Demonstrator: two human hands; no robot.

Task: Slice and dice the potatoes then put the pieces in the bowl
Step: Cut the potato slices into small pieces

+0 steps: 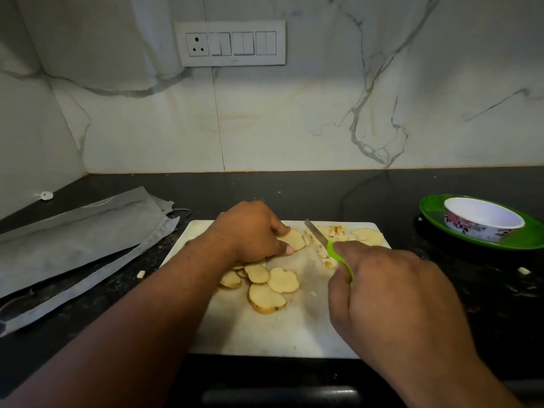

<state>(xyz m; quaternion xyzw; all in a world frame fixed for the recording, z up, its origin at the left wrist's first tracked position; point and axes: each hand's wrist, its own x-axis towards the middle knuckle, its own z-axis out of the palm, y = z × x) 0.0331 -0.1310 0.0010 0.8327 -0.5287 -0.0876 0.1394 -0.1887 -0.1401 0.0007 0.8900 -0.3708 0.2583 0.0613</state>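
On the white cutting board (265, 328) my left hand (250, 231) holds down a potato slice (294, 239) with curled fingers and thumb. My right hand (391, 293) grips a green-handled knife (317, 233), its blade lying just right of that slice. Diced potato pieces (335, 232) sit by the blade at the board's far right, with a larger slice (369, 235) beyond them. Several round slices (269, 285) lie in the board's middle. The white floral bowl (482, 220) stands to the right, with nothing visible inside.
The bowl rests on a green plate (435, 222) on the black counter. Grey pouches (79, 234) lie at the left. Stray potato bits (524, 270) lie on the counter. A marble wall with a switch panel (232, 44) stands behind.
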